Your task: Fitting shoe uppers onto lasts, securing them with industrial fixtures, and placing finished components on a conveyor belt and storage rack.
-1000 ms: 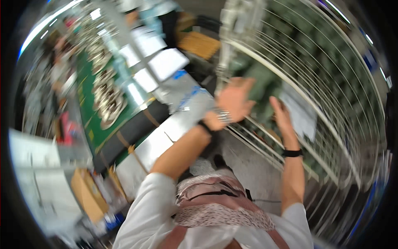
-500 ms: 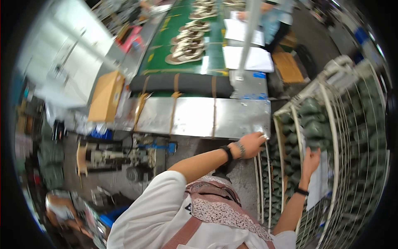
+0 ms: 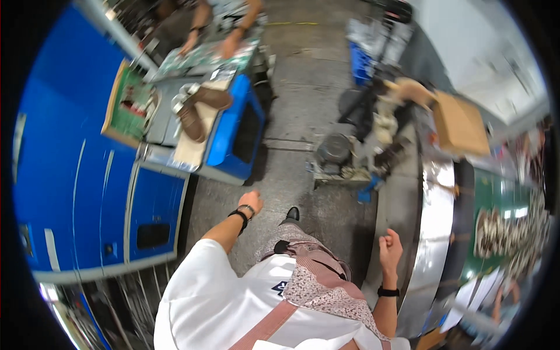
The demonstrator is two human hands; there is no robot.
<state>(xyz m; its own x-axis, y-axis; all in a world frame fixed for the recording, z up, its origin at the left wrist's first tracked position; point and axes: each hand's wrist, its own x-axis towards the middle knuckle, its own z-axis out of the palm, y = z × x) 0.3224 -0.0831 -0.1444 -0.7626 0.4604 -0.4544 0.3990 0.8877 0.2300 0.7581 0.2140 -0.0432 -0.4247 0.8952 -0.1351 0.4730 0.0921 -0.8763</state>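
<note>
My left hand hangs over the grey floor with its fingers curled in and nothing visible in them. It is nearest to a blue machine with a pale board on top, where two brown shoes lie. To the right, my right hand is raised beside the shiny metal end plate of a conveyor, apart from it. Its fingers are bent towards the palm, and I see no object in them.
A small machine with a round motor stands on the floor ahead. Beyond it are a cardboard box and a blue crate. Blue cabinets line the left. Shoes rest on the green belt. Another person's hands work far left.
My view has swung left, away from the wire rack. My left hand has left the metal plate's corner, and my right hand has come away from the rack.
</note>
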